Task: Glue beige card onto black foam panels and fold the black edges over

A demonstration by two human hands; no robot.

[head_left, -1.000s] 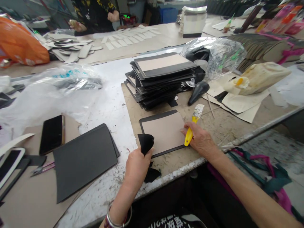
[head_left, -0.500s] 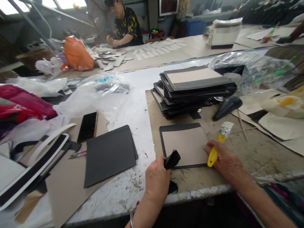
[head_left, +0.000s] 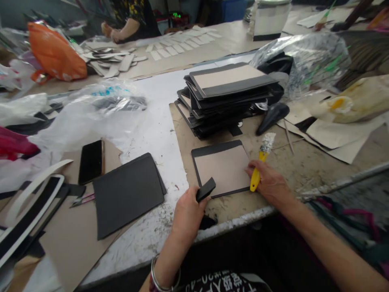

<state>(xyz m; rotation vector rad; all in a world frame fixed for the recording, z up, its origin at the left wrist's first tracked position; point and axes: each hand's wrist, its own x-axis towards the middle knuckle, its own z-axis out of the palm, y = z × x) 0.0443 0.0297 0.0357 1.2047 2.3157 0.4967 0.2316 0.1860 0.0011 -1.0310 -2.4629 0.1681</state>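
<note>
My left hand [head_left: 187,213] is closed round a black strip [head_left: 207,188], which looks folded and sticks out above the thumb. It is at the near left corner of a beige panel with dark edges [head_left: 223,166] lying flat on the brown board. My right hand [head_left: 272,182] holds a paintbrush [head_left: 257,175] by its yellow handle, with whitish bristles pointing up and away. The right fingertips reach the panel's right edge. Behind it rises an uneven stack of similar panels [head_left: 234,80]. A small dark piece [head_left: 208,222] lies partly hidden beside my left wrist.
Left of the panel lie dark grey sheets [head_left: 127,198], a phone [head_left: 91,161] and small pink-handled snips [head_left: 83,199]. A dark pointed object [head_left: 273,117] and clear plastic [head_left: 319,61] are at right. Across the table stands another person [head_left: 136,20]. The table's near edge [head_left: 243,223] runs before me.
The view has tilted down and shifted right, so everything appears higher and further left. The black strip in my left hand now looks straighter. Both hands keep their holds.
</note>
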